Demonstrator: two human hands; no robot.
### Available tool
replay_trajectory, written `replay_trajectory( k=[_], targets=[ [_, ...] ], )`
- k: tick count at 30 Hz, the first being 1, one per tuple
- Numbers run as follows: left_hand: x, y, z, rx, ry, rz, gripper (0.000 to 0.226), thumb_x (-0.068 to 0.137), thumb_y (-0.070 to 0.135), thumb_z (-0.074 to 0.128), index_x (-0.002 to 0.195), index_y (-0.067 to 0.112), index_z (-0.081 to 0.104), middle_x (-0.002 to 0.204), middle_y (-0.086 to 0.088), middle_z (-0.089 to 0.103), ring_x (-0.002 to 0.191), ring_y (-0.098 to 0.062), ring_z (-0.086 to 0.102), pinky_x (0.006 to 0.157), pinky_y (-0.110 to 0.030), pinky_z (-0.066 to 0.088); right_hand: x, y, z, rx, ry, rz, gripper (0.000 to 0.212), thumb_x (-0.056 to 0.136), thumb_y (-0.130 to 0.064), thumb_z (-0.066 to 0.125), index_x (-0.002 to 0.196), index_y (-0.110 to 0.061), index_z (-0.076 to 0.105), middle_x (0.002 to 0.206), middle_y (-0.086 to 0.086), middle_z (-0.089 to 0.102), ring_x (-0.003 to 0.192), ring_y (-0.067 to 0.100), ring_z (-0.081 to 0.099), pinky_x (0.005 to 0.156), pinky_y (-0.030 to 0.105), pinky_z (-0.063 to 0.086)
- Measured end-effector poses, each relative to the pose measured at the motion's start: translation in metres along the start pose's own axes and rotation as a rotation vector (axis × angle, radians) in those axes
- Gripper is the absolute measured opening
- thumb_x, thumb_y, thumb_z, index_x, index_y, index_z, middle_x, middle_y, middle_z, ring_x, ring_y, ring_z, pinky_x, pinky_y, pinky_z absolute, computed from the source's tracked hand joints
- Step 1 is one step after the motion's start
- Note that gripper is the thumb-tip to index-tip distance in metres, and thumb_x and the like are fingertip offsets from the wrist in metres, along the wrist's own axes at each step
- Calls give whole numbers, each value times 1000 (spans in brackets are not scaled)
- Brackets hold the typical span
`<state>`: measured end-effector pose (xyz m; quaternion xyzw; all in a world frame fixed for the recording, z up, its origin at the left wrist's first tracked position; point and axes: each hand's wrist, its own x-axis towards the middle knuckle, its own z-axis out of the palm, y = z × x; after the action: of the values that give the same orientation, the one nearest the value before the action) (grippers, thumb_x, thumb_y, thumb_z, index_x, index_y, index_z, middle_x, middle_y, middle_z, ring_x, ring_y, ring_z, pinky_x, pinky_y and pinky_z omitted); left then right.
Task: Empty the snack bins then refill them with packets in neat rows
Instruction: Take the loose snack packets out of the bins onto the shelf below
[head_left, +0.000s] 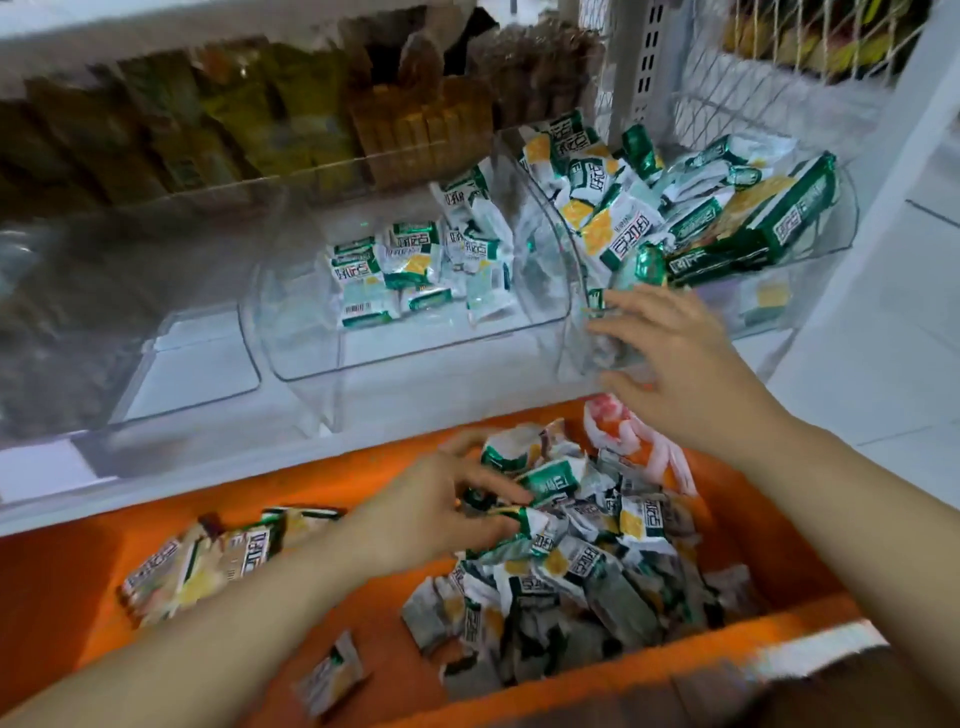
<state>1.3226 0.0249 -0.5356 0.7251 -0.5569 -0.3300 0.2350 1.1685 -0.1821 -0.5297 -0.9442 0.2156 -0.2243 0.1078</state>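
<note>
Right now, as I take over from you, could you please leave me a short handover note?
Left grip: in the crate, fingers curled on a packet.
Right grip: open, fingers spread at the front of the right bin.
Middle bin: a few rows of packets at the back.
Right bin: heaped loosely.
Crate: a big loose pile.
Done: rows begun in the middle bin.
Left: finish those rows from the pile; tidy the right bin.
</note>
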Motion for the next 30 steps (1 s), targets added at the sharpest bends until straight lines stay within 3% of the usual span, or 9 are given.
replay_trajectory(
  k=[2, 4, 7, 12, 15, 17, 19, 25, 30],
  targets=[
    [17, -23, 36, 48, -26, -42, 23, 86, 29, 70, 107, 38, 68, 157, 8, 16, 142, 0, 15, 101, -9, 23, -2, 0, 3, -59, -27, -35, 42, 78, -33, 60, 117, -20, 67, 137, 10, 51, 129, 38, 42, 107, 64, 26],
    [36, -41, 64, 62, -21, -68, 24, 87, 28, 69, 109, 37, 67, 158, 7, 13, 143, -11, 23, 106, -20, 30, -2, 1, 4, -74, -30, -45, 40, 77, -32, 60, 115, -21, 68, 137, 11, 50, 130, 38, 40, 110, 63, 20],
    [65, -53, 84, 91, 34, -96, 31, 90, 24, 66, 118, 35, 64, 159, 4, 7, 140, -15, 32, 103, -22, 38, 0, 2, 1, -68, -38, -47, 41, 77, -34, 58, 115, -23, 68, 137, 9, 50, 129, 36, 40, 111, 60, 17],
    [94, -72, 85, 175, -65, -105, 43, 92, 29, 62, 133, 39, 52, 160, 2, -12, 141, -13, 30, 102, -19, 31, 2, 5, 0, -83, -41, -73, 39, 78, -35, 58, 114, -23, 68, 135, 8, 52, 128, 33, 39, 110, 60, 22],
    [94, -71, 78, 160, -98, -112, 39, 93, 30, 60, 132, 33, 54, 160, -2, 12, 138, -15, 34, 103, -20, 34, 1, 5, 2, -80, -11, -82, 37, 77, -34, 58, 111, -23, 69, 131, 7, 54, 125, 30, 39, 111, 58, 20],
    [85, -63, 68, 117, -81, -67, 35, 94, 28, 59, 129, 27, 58, 151, -1, 35, 126, -12, 45, 95, -11, 40, 2, 4, 3, -45, 13, -45, 35, 79, -33, 57, 110, -24, 69, 130, 4, 54, 125, 29, 40, 113, 53, 14],
    [72, -50, 52, 97, -18, 4, 31, 94, 27, 59, 125, 26, 60, 138, 5, 49, 110, -5, 53, 83, -1, 39, 3, 0, 3, 33, 66, 3, 31, 80, -29, 57, 108, -24, 70, 126, 2, 56, 122, 27, 45, 114, 50, 15],
    [25, -6, -20, 27, 281, 252, 24, 92, 24, 58, 112, 35, 63, 112, 10, 61, 97, 0, 60, 88, -21, 49, 13, -28, -1, 212, 211, -21, 30, 83, -30, 49, 96, -15, 71, 112, 3, 62, 106, 27, 56, 94, 50, 42],
    [-16, -7, -85, 289, 634, 333, 23, 89, 19, 53, 107, 23, 67, 109, 9, 61, 100, -2, 56, 89, -12, 42, 42, -69, 1, 222, 237, -88, 19, 85, -20, 57, 95, -11, 70, 97, 1, 66, 96, 24, 60, 87, 34, 44]
  ],
)
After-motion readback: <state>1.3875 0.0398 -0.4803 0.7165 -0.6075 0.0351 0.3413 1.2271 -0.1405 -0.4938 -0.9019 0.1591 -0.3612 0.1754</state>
